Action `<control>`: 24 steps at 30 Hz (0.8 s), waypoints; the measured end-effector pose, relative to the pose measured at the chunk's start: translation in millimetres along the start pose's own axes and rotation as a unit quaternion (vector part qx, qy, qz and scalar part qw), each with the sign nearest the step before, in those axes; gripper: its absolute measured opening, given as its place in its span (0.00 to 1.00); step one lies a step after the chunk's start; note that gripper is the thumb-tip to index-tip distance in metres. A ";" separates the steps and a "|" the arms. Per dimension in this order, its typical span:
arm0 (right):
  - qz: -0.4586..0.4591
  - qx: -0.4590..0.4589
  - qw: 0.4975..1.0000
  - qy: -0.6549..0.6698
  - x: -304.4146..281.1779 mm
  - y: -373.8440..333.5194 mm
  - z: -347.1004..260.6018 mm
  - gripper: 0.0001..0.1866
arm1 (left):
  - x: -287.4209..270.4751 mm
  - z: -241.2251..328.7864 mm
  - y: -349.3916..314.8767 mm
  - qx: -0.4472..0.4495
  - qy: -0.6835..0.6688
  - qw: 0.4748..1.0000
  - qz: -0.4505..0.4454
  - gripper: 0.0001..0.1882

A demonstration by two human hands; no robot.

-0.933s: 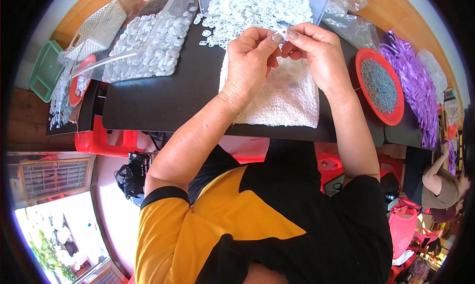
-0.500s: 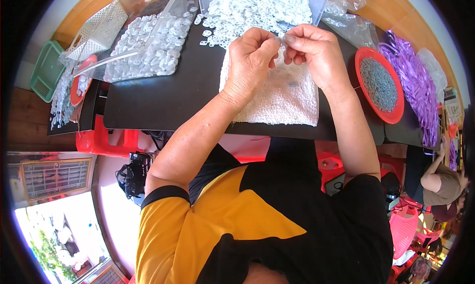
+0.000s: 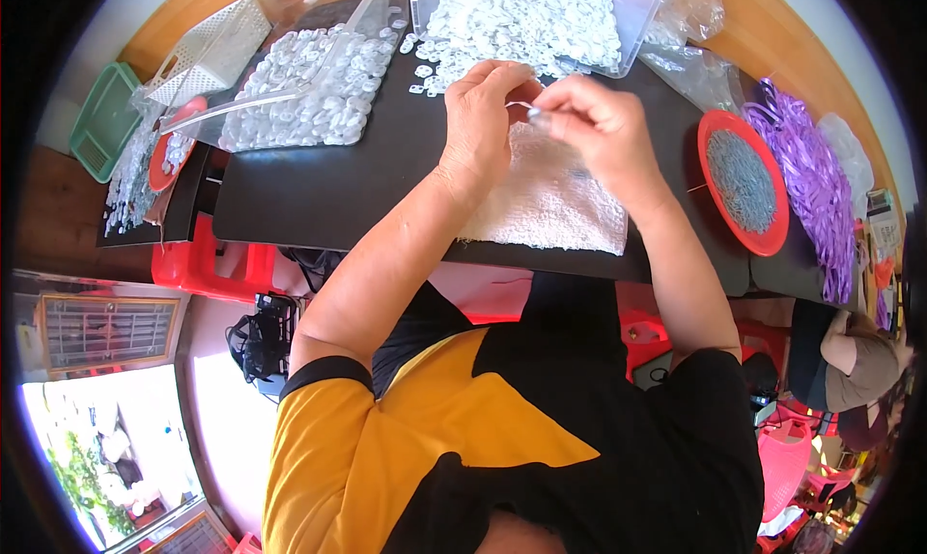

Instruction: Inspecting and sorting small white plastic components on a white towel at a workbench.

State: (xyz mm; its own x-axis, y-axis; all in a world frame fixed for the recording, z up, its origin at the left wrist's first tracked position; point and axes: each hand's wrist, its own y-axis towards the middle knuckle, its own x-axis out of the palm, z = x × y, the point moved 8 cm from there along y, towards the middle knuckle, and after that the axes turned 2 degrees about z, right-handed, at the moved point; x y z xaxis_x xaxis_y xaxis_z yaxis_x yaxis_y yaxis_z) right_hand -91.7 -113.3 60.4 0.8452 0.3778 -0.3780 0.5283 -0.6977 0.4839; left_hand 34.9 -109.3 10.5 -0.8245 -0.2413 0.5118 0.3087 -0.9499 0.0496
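The black desk (image 3: pixel 319 197) carries everything, and the white towel (image 3: pixel 550 201) lying at its near edge serves as the landmark here. Beyond the towel, at the far side of the desk, a clear tray (image 3: pixel 526 18) is heaped with small white plastic rings. Beyond and to the left of the towel, a clear plastic bag (image 3: pixel 304 90) holds another heap of the same white pieces. Right of the towel sits a round red dish (image 3: pixel 744 182) filled with grey metal bits, and past that dish lies a bundle of purple ribbons (image 3: pixel 806 168). Far left of the towel, off the desk's corner, stand a white basket (image 3: pixel 217 47) and a green basket (image 3: pixel 101 119).

Both hands meet just above the towel's far edge. The left hand (image 3: pixel 483 119) is curled narrow, fingertips pinched on a small thin piece (image 3: pixel 529 112). The right hand (image 3: pixel 603 129) is likewise closed narrow, its fingertips on the same piece, so the two hands touch there. What the piece is made of is too small to tell.
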 end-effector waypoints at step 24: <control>-0.040 0.044 0.998 0.037 26.9 -2.6 0.5 0.06 | 12.6 -9.8 -7.0 -0.110 -0.133 0.984 -0.035 0.10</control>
State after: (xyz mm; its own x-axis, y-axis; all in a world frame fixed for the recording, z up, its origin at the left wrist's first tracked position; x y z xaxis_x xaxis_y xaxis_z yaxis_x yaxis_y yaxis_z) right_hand -70.4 -101.6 48.5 0.8057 0.4764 -0.3519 0.5882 -0.7131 0.3815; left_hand 17.7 -107.6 8.2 -0.6786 -0.1402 0.7210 0.1203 -0.9896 -0.0791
